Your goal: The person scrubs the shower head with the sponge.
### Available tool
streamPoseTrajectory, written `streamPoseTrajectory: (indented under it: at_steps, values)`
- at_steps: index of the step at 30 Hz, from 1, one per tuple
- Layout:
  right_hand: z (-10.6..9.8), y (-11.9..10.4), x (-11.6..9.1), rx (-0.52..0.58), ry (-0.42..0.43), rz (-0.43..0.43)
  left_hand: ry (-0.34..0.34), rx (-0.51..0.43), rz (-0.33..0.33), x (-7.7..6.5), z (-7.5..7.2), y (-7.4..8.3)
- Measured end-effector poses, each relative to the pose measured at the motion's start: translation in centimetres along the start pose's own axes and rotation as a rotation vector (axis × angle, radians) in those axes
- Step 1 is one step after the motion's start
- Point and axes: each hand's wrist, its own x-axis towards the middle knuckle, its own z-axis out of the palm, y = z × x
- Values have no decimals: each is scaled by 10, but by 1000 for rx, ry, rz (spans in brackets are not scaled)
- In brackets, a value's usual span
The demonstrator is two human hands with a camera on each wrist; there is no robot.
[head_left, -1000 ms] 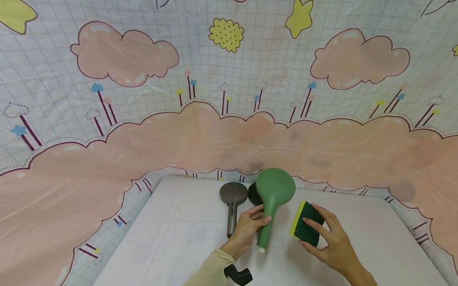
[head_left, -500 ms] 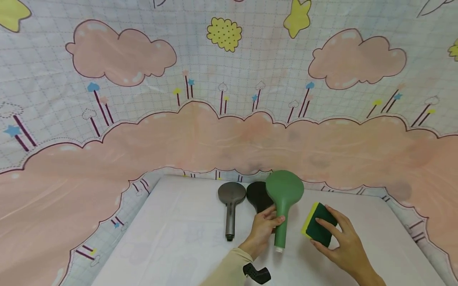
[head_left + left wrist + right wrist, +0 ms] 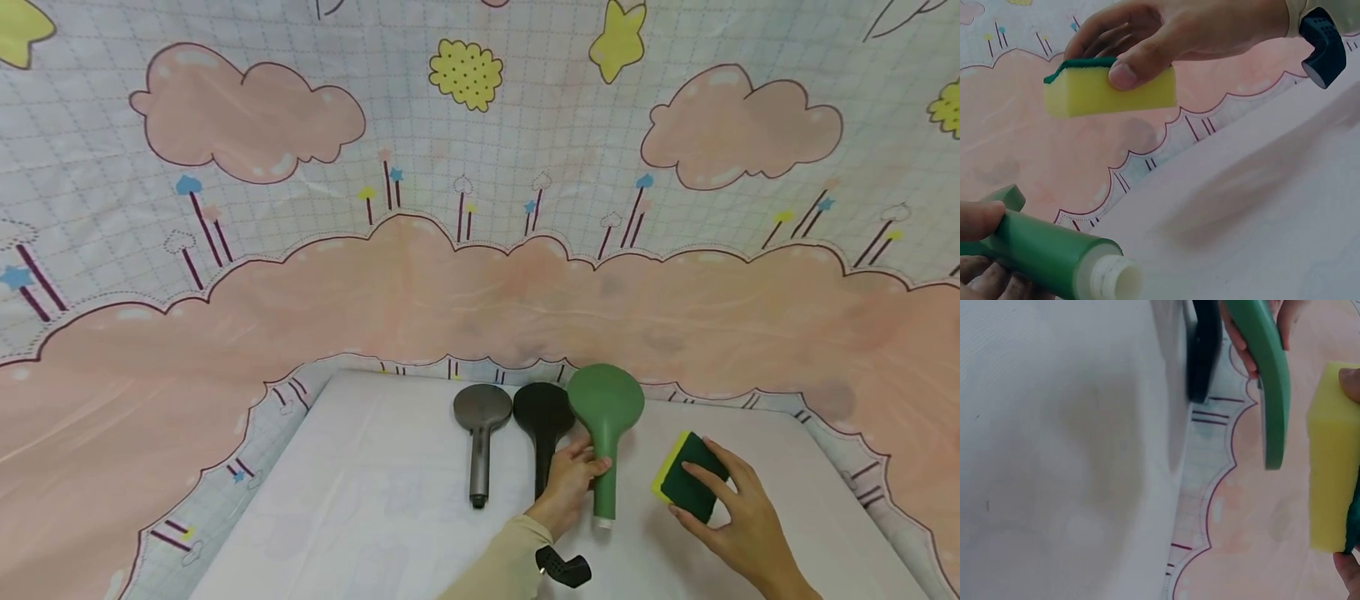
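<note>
My left hand (image 3: pixel 573 483) grips a green shower head (image 3: pixel 606 400) by its handle, with the round head pointing away from me. Its white threaded end (image 3: pixel 1113 278) faces the left wrist camera. In my right hand (image 3: pixel 750 517) is a sponge (image 3: pixel 697 477), yellow with a dark green scouring side, pinched between thumb and fingers. The sponge is held up to the right of the green shower head, apart from it. A black shower head (image 3: pixel 543 408) lies behind my left hand, its handle partly hidden. Left of that lies a grey shower head (image 3: pixel 482 408).
The white table (image 3: pixel 360 483) spreads out below both hands. Behind it hangs a cloth (image 3: pixel 450 292) printed with pink clouds and stars, which also runs down both sides. A black camera mount (image 3: pixel 562 568) sits on my left wrist.
Both hands have shifted right, carrying the green shower head and the sponge along. The black shower head, mostly covered before, now shows more. The grey one stays in place on the table.
</note>
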Motion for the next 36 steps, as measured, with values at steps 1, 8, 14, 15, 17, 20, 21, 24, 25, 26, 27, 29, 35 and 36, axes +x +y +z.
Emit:
streamPoseTrajectory:
  at_steps: [1,8,14,15,17,20,21,24,25,26,27,29,35,36]
  values:
    - [0,1,-1,-5,4,3,2,0,-3,2,1,-2]
    - [2,7,-5,-8,28,18,-7,9,-6,12,9,-13]
    - [2,10,-9,4,20,38,27,28,-23,17,15,-21]
    - [2,10,-10,5,18,44,31,35,-25,17,15,-22]
    - [2,10,-11,7,12,58,37,34,-36,19,17,-24]
    - [2,11,-12,8,15,62,42,31,-49,22,19,-27]
    - [2,11,-12,7,20,57,46,28,-53,24,20,-27]
    - [3,12,-12,7,23,40,65,19,-66,28,23,-28]
    - [3,13,-13,6,23,36,71,18,-69,29,23,-28]
    - [4,13,-13,6,22,36,76,18,-71,30,24,-28]
    - [4,13,-13,5,19,38,78,17,-70,31,24,-28]
    - [4,12,-14,-4,8,52,78,8,-76,32,24,-28]
    - [5,13,-16,-4,2,73,70,-4,-78,35,24,-33]
    - [5,13,-16,-1,8,67,70,-2,-76,36,25,-34]
